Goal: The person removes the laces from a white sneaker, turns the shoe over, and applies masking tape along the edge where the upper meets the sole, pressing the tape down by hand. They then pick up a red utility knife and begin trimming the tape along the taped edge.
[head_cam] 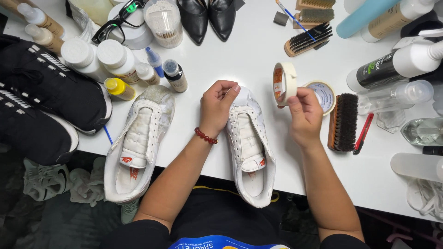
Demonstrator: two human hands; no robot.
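My left hand (217, 107) grips the toe end of a white laceless sneaker (251, 152) that lies on the white table (240, 60), heel hanging over the near edge. A red bead bracelet circles that wrist. My right hand (303, 116) holds a roll of cream masking tape (284, 83) upright just above the table, to the right of the shoe's toe. A second white sneaker (138, 147), its toe dirtier, lies to the left with its tongue pulled out.
A round tin (321, 94) and a wooden shoe brush (344, 122) sit right of the tape. Bottles (117, 60) crowd the back left. Black sneakers (46, 101) lie far left, black pumps (207, 18) at the back, spray bottles (392, 69) on the right.
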